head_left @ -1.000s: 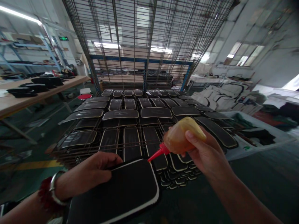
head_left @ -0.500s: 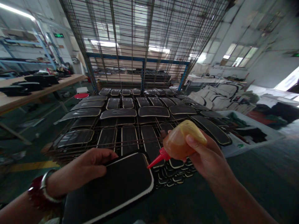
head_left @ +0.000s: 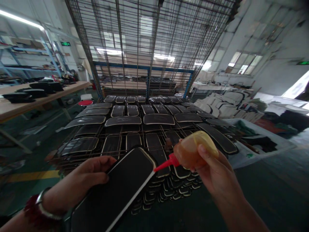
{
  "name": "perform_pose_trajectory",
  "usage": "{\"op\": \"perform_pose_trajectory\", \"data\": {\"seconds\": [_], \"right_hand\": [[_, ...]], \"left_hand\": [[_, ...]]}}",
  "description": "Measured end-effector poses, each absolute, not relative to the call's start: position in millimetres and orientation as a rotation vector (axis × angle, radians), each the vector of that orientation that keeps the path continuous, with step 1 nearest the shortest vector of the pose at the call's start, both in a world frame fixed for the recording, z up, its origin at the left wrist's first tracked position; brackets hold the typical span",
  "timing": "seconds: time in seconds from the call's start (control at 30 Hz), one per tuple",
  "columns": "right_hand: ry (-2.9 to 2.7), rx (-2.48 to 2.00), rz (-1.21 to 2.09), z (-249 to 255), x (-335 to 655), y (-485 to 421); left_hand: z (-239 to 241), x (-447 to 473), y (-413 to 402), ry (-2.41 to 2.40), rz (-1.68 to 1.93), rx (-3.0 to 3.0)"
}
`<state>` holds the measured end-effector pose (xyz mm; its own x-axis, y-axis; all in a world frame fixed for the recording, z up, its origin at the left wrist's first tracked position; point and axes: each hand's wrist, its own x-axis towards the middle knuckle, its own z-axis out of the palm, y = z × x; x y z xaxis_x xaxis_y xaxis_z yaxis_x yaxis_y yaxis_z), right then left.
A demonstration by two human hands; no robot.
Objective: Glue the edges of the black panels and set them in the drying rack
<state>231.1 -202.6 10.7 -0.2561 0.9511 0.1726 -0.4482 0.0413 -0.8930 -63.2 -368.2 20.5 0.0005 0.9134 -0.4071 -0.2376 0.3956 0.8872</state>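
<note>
Head view: our left hand [head_left: 79,183] holds the flat black rounded-corner panel with pale edging [head_left: 113,196] tilted; our right hand [head_left: 212,174] squeezes the amber squeeze bottle [head_left: 190,149], whose red nozzle [head_left: 165,163] touches the panel's right rim. We judge steady pressure along that edge best.

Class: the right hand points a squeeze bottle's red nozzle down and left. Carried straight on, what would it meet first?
Probably the pale edge of the black panel held by the left hand; the right hand's bottle tip looks almost touching it.
</note>
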Motion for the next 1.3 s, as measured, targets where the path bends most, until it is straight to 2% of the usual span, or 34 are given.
{"op": "perform_pose_trajectory", "data": {"seconds": [0.27,1.3], "right_hand": [[-0.969,-0.659,1.401,2.2,218.7,-192.6],[-1.014,-0.726,1.699,-18.2,223.5,-272.8]], "left_hand": [[19.5,-40.1,-366.0,1.130,1.160,0.547],[19.3,-40.1,-349.9,1.309,1.340,0.413]]}}
